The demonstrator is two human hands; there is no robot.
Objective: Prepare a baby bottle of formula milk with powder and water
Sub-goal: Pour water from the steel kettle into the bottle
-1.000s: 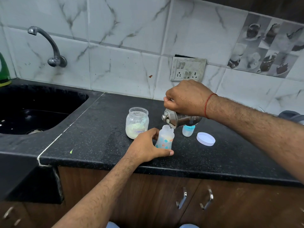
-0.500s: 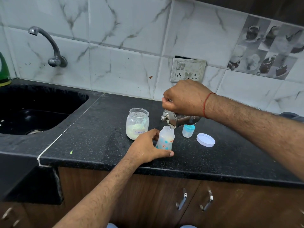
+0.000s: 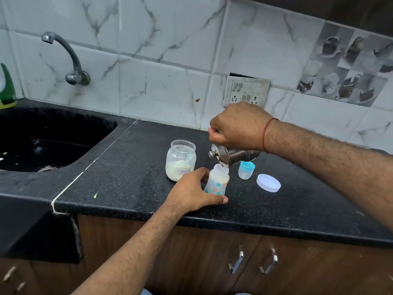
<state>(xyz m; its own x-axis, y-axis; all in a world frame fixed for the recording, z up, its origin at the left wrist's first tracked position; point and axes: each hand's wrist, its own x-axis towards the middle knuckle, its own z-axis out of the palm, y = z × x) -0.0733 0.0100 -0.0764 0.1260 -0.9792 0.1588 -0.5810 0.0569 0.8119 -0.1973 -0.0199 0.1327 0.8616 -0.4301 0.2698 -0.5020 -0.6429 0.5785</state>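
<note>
A small translucent baby bottle (image 3: 217, 182) with printed shapes stands open on the black counter (image 3: 127, 179), pale powder inside. My left hand (image 3: 191, 193) wraps around its left side and base. My right hand (image 3: 236, 127) grips the handle of a steel kettle (image 3: 229, 155), tilted steeply so its lidded rim sits over the bottle's mouth. An open glass jar (image 3: 180, 161) labelled formula, part full of cream powder, stands just left of the bottle. The bottle's blue-ringed teat cap (image 3: 246, 170) and the jar's white lid (image 3: 268, 183) lie to the right.
A black sink (image 3: 42, 141) with a wall tap (image 3: 70, 58) lies at the left, a green bottle (image 3: 7, 88) at its far corner. A socket plate (image 3: 245, 90) is on the tiled wall behind my right hand. Cabinet doors with metal handles (image 3: 236, 261) are below the counter.
The kettle has tipped slightly further over the bottle. Both hands have stayed almost where they were.
</note>
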